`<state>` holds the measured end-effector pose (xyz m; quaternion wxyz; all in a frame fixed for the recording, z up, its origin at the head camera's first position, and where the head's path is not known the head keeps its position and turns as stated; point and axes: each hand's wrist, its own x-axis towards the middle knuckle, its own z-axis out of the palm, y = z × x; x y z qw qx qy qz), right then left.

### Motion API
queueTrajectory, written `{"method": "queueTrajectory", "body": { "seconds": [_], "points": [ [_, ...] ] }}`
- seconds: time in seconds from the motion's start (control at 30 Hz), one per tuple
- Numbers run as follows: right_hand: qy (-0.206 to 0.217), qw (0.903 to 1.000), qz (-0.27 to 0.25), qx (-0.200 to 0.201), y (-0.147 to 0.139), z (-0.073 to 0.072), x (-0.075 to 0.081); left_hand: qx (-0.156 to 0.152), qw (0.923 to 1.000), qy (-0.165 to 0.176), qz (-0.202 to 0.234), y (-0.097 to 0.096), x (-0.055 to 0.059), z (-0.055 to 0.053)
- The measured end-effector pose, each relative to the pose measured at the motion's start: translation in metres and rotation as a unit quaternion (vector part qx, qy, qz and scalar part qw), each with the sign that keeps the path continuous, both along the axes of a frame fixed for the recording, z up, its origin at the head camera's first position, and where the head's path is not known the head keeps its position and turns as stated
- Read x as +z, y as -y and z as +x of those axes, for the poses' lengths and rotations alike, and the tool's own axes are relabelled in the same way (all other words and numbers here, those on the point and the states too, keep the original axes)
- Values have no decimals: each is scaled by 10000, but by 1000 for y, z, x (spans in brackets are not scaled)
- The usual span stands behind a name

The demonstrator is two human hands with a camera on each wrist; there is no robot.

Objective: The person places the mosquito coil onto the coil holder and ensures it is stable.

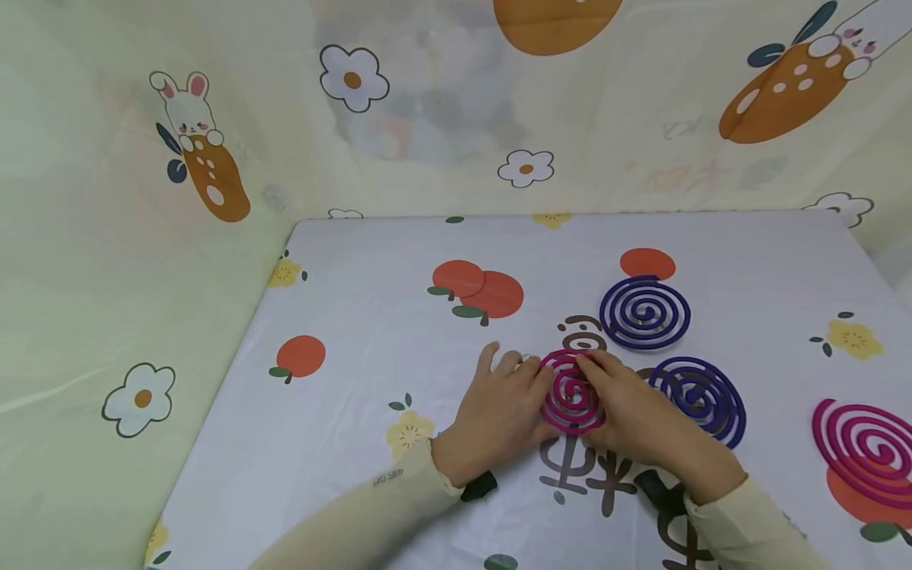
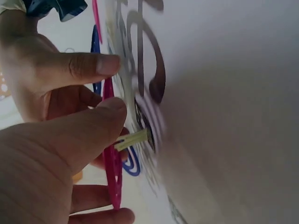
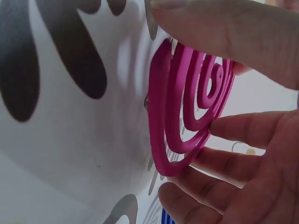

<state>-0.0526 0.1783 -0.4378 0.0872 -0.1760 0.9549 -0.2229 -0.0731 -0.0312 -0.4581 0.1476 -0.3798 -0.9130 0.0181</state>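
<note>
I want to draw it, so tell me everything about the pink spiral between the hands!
The flat magenta spiral of smooth, plastic-looking material winds around a curled centre, with gaps between its turns. It is held tilted, close to the white, fruit-printed tabletop. The bare left hand holds one side, the bare right hand the other.

Before me: white fruit-printed counter (image 1: 342, 467). On it: one dark-blue flat spiral coil (image 1: 645, 312); second dark-blue spiral coil (image 1: 698, 398) just nearer me; magenta flat spiral coil (image 1: 882, 453), far right.
</note>
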Motion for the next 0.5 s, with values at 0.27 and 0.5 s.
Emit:
{"method": "queueTrajectory", "body": {
  "seconds": [0.27,0.5],
  "points": [
    [-80,9999,42,-136,1,-13,0,170,9978,525,-380,-3,10,-18],
    [-191,9994,203,-226,5,-24,2,383,9947,812,-500,-5,10,-31]
  ]
}}
